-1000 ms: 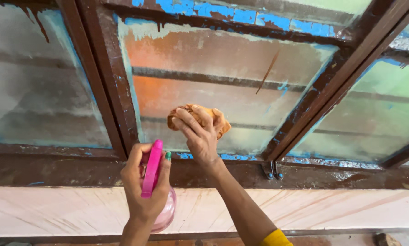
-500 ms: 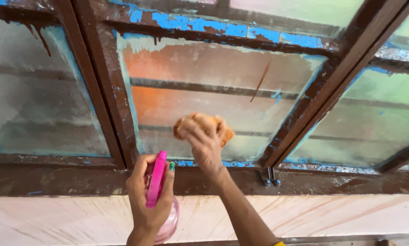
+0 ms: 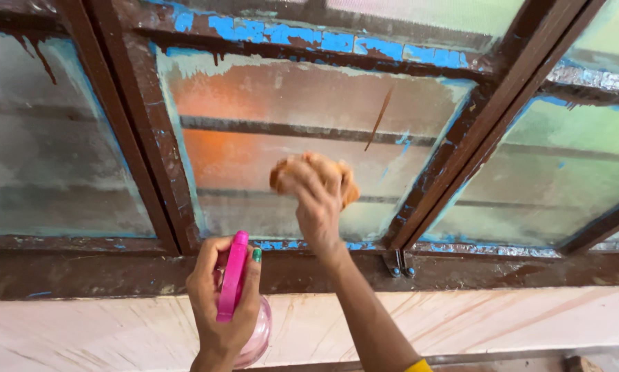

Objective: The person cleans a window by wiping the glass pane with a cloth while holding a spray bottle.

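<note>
My right hand (image 3: 317,207) presses a crumpled orange cloth (image 3: 323,172) against the lower part of the middle frosted window pane (image 3: 289,103). The cloth shows above and beside my fingers. My left hand (image 3: 220,303) is lower, in front of the brown sill, and grips a pink spray bottle (image 3: 232,279) with a bright pink trigger head and a clear pinkish body. A green-painted fingernail rests on the bottle's head.
The window has a brown-painted frame (image 3: 144,151) with blue paint patches along the top bar (image 3: 309,38). More frosted panes lie to the left (image 3: 47,151) and right (image 3: 550,179). A small hinge (image 3: 399,265) sits on the bottom rail. Below runs a pale pink streaked wall ledge (image 3: 495,324).
My right hand with the cloth has shifted slightly to the right and up on the pane. The left hand with the bottle has held nearly still; the view drifted a little.
</note>
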